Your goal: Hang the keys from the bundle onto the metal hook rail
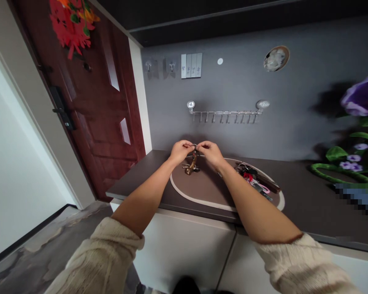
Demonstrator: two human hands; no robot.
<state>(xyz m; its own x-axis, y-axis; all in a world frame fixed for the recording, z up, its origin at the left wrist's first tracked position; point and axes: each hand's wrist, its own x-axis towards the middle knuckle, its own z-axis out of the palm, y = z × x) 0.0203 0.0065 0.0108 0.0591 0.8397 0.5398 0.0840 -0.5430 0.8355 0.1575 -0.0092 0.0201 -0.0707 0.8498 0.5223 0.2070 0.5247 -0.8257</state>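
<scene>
My left hand (180, 152) and my right hand (210, 153) meet above the back of an oval brown mat (202, 200) with a cream rim. Their fingertips pinch a small metal key ring (194, 145) from both sides. A carved wooden key fob (193, 162) hangs from the ring, and a few metal keys (187, 166) lie under it on the mat. To the right of my right wrist, a second bunch of keys (251, 177) with red and pink tags rests on the mat.
The mat lies on a dark brown countertop (294, 196) above white cabinets. A metal hook rack (225, 112) is fixed to the grey wall behind, and a red door (104, 122) with a black lock stands at the left.
</scene>
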